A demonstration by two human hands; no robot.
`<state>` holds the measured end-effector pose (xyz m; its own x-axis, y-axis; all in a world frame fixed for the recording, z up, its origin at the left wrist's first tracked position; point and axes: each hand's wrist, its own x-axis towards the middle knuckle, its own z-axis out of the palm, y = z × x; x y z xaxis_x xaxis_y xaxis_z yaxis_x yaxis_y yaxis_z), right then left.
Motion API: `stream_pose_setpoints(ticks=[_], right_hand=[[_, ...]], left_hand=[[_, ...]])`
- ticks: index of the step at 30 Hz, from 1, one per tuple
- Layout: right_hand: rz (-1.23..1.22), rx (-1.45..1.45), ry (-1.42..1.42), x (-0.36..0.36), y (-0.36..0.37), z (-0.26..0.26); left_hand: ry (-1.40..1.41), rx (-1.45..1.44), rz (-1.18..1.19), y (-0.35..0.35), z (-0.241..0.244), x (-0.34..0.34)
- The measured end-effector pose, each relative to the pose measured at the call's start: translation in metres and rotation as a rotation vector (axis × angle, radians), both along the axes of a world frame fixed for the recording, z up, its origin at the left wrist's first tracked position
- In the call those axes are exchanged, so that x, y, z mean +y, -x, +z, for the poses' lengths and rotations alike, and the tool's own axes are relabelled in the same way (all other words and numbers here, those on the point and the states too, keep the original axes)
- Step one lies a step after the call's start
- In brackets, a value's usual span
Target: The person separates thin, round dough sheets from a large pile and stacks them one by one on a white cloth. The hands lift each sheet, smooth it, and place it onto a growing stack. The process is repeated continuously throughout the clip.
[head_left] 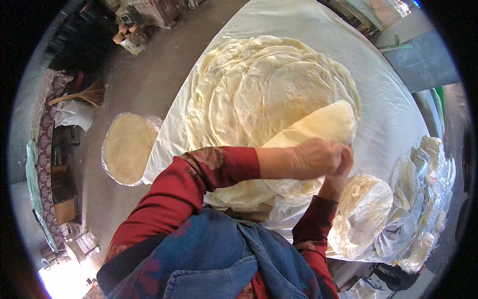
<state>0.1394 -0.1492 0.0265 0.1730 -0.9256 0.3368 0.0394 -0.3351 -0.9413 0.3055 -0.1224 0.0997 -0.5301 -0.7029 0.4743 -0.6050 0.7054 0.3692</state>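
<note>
A wide pile of thin, overlapping flatbread sheets (276, 82) lies on a white cloth. One sheet near its right side is a folded flatbread sheet (317, 121), doubled over into a long flap. My left hand (321, 157) reaches across to the right end of that flap, its fingers curled in on the edge. Close against it, my right hand (345, 159) grips the same end from the right. The fingertips of both hands are partly hidden and slightly blurred. Just below my right hand stands a stack of folded flatbread (362, 215).
Clear plastic packages (418, 194) crowd the cloth's right edge. Left of the white cloth (384, 112), a plastic-wrapped round stack (129, 149) sits low by the floor. A straw broom (87, 95), a white sack (74, 114) and a basket (132, 43) are farther left.
</note>
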Motion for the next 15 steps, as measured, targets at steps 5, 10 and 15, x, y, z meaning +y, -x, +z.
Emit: stream_pose_setpoints(ticks=[5, 10, 15], right_hand=[[-0.262, -0.03, -0.069, 0.043, 0.042, 0.035], [-0.73, -0.114, 0.143, 0.045, 0.092, 0.087], [-0.825, 0.063, 0.181, 0.007, 0.152, 0.16]], left_hand=[[-0.079, 0.203, -0.111, 0.058, 0.022, 0.018], [-0.231, 0.787, -0.324, 0.028, 0.053, 0.013], [-0.173, 0.581, 0.31, -0.08, -0.043, -0.07]])
